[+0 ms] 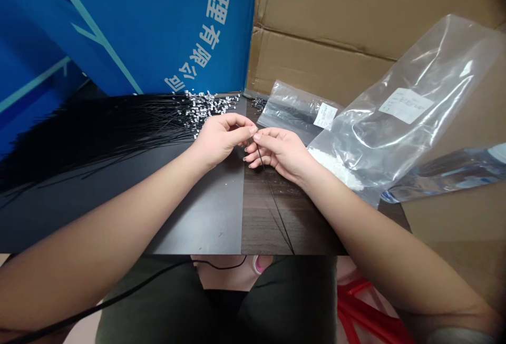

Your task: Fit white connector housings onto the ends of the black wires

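The fingertips of both my hands meet over the table in the middle of the head view. My right hand is closed in a pinch on the upper end of a thin black wire, its other fingers loosely curled. From there the wire hangs down toward the table's front edge. My left hand pinches thumb and forefinger together right beside that end; whatever sits between them is hidden or too small to name. Behind my left hand lies a big bundle of black wires with small white tips.
A small clear bag with a label lies behind my right hand. To its right are a large clear bag holding small white pieces and a plastic bottle. A blue panel and cardboard stand behind.
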Tool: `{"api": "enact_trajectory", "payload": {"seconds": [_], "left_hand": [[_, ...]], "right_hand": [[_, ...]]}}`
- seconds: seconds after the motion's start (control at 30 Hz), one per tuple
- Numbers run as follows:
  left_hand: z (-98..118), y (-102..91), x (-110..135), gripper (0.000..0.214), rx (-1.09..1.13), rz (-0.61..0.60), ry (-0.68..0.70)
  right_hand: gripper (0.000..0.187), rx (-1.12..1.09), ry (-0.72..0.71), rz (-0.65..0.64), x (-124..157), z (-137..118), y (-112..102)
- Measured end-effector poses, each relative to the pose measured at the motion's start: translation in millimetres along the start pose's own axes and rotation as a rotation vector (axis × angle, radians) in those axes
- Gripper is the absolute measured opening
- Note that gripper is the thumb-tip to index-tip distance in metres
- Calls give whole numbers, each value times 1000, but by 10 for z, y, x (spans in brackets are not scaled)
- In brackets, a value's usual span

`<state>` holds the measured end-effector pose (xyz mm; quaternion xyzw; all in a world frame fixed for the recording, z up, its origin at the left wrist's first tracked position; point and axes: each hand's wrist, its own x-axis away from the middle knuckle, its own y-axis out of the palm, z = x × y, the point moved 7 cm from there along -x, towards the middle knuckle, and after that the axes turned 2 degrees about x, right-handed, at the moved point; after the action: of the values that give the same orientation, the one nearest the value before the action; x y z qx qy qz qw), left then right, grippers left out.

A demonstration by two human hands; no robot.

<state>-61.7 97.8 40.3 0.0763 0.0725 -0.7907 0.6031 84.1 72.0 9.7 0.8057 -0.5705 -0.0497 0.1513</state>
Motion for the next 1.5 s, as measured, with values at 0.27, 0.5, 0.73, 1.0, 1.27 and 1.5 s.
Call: {"api": "enact_trajectory", "payload": {"seconds": [0.27,0.5,0.73,1.0,1.27,1.5], "left_hand": [[19,-18,0,25,-44,22,7],[3,-28,-6,28,-48,40,16],[1,-38,-9,26,-43,59,15],[6,-17,-16,20,-26,57,15],[-21,-22,-8,21,-49,64,11],[-83,-7,-21,20,-12,44,-18]], "right_hand": [[27,48,-3,6,10,-25,14],[27,56,0,7,13,-19,21],[26,66,-2,9,11,-8,3],[18,71,17,41,12,-26,-2],[23,81,29,36,9,-11,-16],[23,90,14,19,14,-42,-20]]}}
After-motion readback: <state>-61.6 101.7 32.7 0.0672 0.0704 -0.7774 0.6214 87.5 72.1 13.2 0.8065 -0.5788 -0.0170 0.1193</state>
